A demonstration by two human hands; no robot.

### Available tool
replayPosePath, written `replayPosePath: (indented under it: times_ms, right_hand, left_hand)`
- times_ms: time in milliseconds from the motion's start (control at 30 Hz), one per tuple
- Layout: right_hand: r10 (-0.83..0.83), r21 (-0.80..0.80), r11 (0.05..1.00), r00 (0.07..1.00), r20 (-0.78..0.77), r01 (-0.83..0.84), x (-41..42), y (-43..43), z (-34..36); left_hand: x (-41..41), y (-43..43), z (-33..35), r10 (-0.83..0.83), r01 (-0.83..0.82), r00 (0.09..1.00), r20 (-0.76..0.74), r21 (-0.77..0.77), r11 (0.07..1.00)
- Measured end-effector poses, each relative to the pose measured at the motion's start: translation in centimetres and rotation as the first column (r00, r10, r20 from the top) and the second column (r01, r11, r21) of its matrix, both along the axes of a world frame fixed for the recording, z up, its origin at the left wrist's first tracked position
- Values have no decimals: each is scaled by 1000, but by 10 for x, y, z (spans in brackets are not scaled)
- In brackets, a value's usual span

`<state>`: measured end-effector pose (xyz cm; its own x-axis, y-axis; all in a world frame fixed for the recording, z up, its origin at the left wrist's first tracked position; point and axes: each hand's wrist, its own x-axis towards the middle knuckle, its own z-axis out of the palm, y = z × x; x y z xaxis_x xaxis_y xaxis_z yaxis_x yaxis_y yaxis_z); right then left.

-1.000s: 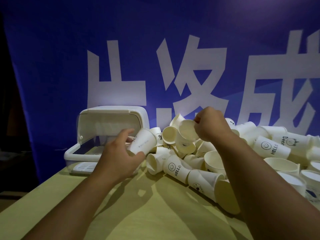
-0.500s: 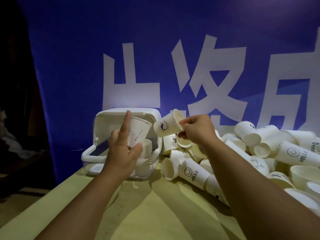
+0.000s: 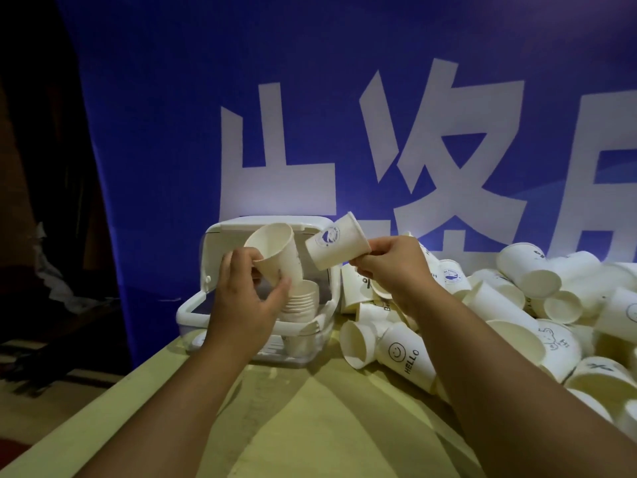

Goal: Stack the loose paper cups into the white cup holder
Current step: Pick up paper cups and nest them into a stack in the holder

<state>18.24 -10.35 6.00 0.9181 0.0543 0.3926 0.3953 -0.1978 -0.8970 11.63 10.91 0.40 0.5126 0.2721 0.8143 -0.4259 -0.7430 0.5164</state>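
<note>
The white cup holder (image 3: pixel 193 310) stands at the table's left end, its lid raised, with a stack of nested cups (image 3: pixel 303 300) inside. My left hand (image 3: pixel 246 301) holds a plain white paper cup (image 3: pixel 274 253) tilted above that stack, mouth facing up and left. My right hand (image 3: pixel 393 265) pinches the rim of a second cup (image 3: pixel 336 244) with a blue logo, held just right of the first cup, base pointing left. A heap of loose paper cups (image 3: pixel 510 305) covers the table on the right.
The yellow-green table (image 3: pixel 310 426) has its left edge close to the holder, with a dark floor beyond. A blue banner (image 3: pixel 241 98) with large white characters hangs right behind the holder and the heap.
My left hand has turned its cup so the mouth faces up over the holder's stack. My right hand has carried the logo cup left, closer to the holder.
</note>
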Motion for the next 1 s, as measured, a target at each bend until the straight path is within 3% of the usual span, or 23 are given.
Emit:
replayPosePath:
  times_ms: [133, 267, 433, 533, 667, 767, 867, 1000]
  right_hand:
    - [-43, 7, 999, 999, 33, 43, 4, 0, -1]
    - [-127, -29, 991, 988, 90, 130, 7, 2, -2]
    - [-216, -12, 975, 966, 144, 220, 9, -1, -1]
    - [-265, -49, 957, 932, 245, 285, 7, 2, 0]
    - [-205, -143, 953, 915, 347, 267, 1, 9, -2]
    - [-169, -239, 930, 902, 396, 279, -3, 15, -3]
    - [-112, -374, 880, 893, 436, 293, -7, 22, -4]
    - [-21, -442, 846, 846, 534, 300, -16, 33, -8]
  left_hand:
    - [3, 2, 0, 104, -107, 994, 37, 72, 992]
    - [5, 0, -4, 122, -117, 992, -37, 105, 988]
    - [6, 2, -4, 111, -109, 994, -2, 172, 979]
    - [8, 0, -4, 193, -162, 976, -97, 260, 952]
    - [10, -3, -3, 309, -200, 927, -215, 413, 889]
    - [13, -2, -9, 292, -91, 893, -342, 497, 863]
    - [13, -4, -13, 80, 82, 879, -469, 316, 945]
    - [10, -10, -9, -9, 57, 914, -407, 106, 993]
